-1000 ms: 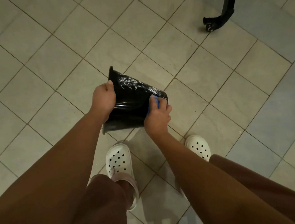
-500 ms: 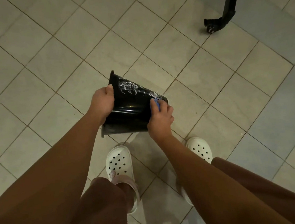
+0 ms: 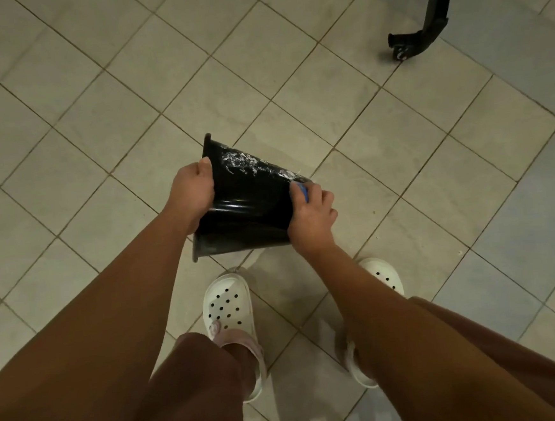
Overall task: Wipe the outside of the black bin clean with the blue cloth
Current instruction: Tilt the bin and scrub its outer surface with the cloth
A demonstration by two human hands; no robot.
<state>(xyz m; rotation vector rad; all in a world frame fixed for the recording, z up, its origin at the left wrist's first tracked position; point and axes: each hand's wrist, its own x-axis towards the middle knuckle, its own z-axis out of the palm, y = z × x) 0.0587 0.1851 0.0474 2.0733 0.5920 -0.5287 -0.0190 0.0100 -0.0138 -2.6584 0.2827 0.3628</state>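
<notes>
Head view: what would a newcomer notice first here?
The glossy black plastic bin, tipped sideways at centre frame, with white smears streaking its upper side. The left hand grips its rim end while the right hand presses a small blue cloth against the narrower end. Below, white perforated clogs stand on the beige tiled floor.

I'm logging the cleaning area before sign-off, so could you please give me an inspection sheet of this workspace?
Surface: tiled floor, pale, dark grout lines.
Job's things: black bin held on its side, white smears along its upper wall; blue cloth at its base end.
Clutter: nothing seen.
Hands: left hand grips the bin near its rim; right hand holds the cloth against the bin.
Cables: nothing seen.
Surroundings: black castor leg top right; white clogs below.
</notes>
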